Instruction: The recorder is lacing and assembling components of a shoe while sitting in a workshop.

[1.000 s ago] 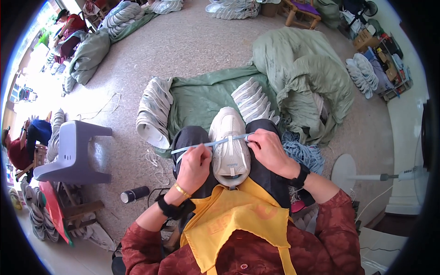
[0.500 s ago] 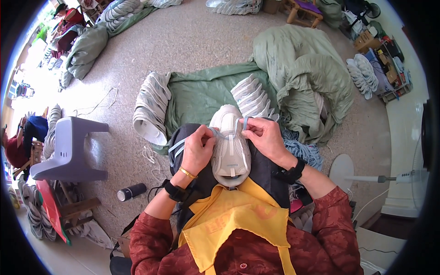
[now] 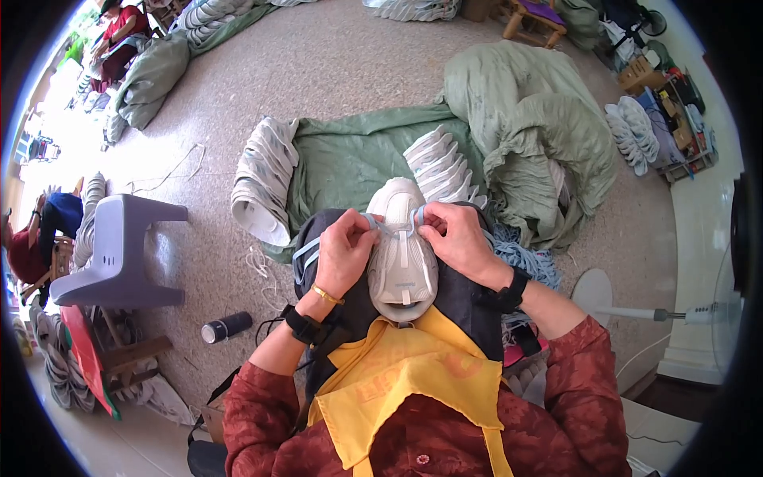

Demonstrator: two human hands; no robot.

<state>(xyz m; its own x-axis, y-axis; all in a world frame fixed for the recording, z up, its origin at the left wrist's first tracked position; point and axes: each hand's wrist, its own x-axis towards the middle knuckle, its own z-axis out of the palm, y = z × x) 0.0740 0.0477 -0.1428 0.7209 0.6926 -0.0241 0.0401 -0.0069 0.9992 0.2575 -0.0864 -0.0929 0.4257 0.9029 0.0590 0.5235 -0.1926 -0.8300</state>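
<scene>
On the left, a curved stack of nested white shoe uppers (image 3: 264, 183) rests by a green cloth sheet (image 3: 342, 171); from here I can't tell whether those are laced. Next comes the left hand (image 3: 343, 253), thumb and forefinger pinched together on a flat pale-blue lace (image 3: 371, 221), with a length of it trailing over the left knee. Between the hands, on the lap, lies a single off-white mesh shoe (image 3: 401, 266), toe pointing away. The lace already crosses it toward the toe end, while the tongue nearer the ankle opening shows no blue across it, so I'd judge the lacing barely begun, with most rows left. The right hand (image 3: 459, 238) closes finger and thumb on the lace too, a small loop rising there. Beyond it sits a tangled heap of pale-blue cords (image 3: 524, 258).
</scene>
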